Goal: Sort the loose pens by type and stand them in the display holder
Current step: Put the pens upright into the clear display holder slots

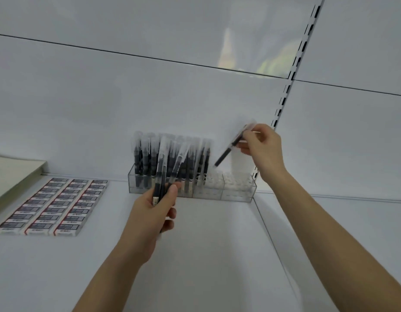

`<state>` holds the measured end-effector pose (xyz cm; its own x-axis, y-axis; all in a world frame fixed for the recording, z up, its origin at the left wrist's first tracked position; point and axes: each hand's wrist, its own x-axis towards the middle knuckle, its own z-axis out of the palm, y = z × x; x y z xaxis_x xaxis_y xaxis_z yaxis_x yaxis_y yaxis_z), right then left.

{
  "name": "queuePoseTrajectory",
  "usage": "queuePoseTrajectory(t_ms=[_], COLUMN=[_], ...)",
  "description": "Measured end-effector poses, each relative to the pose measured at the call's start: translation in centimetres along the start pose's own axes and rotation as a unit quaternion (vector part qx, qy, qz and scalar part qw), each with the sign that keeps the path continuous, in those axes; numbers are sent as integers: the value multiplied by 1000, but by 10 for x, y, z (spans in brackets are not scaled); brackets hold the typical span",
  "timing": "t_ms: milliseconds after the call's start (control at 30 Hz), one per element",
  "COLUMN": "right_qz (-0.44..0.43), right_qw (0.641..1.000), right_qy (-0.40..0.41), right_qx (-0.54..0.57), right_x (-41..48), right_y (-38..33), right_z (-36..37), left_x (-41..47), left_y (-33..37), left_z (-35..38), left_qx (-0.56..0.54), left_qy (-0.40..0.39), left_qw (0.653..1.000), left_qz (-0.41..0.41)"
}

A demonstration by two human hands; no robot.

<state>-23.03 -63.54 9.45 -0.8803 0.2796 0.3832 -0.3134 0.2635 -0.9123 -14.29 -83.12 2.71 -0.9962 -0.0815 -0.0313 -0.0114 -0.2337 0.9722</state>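
Pens point(172, 154) fill display holder point(237, 192) at shelf's back edge | left hand point(150, 212) grips pen bundle point(163, 176) | right hand point(260, 145) pinches single pen point(228, 152) | labels unreadable

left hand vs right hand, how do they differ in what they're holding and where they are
The left hand grips a bunch of pens; the right hand pinches a single pen. The left hand sits low, in front of the holder's filled part; the right is raised above its empty right compartments. The bunch stands nearly upright; the single pen tilts, its lower end pointing down-left towards the holder. Both hands hold dark pens in clear sleeves.
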Motion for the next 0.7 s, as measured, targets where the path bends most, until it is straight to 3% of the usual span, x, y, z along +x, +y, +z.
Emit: queuePoseTrajectory(t_ms=[100,333,700], right_qz=[-29,-98,-39], right_qw=[994,976,955], right_qy=[-32,-73,-145], right_qx=[-100,-178,-255], right_x=[5,12,0], right_y=[13,17,40], right_z=[11,28,33], left_x=[-2,-8,-9], left_y=[-1,0,0], left_z=[-5,-14,-13], left_qx=[2,-15,-63], left_qy=[-9,-3,6], left_qw=[1000,1000,998], left_qz=[11,25,-13])
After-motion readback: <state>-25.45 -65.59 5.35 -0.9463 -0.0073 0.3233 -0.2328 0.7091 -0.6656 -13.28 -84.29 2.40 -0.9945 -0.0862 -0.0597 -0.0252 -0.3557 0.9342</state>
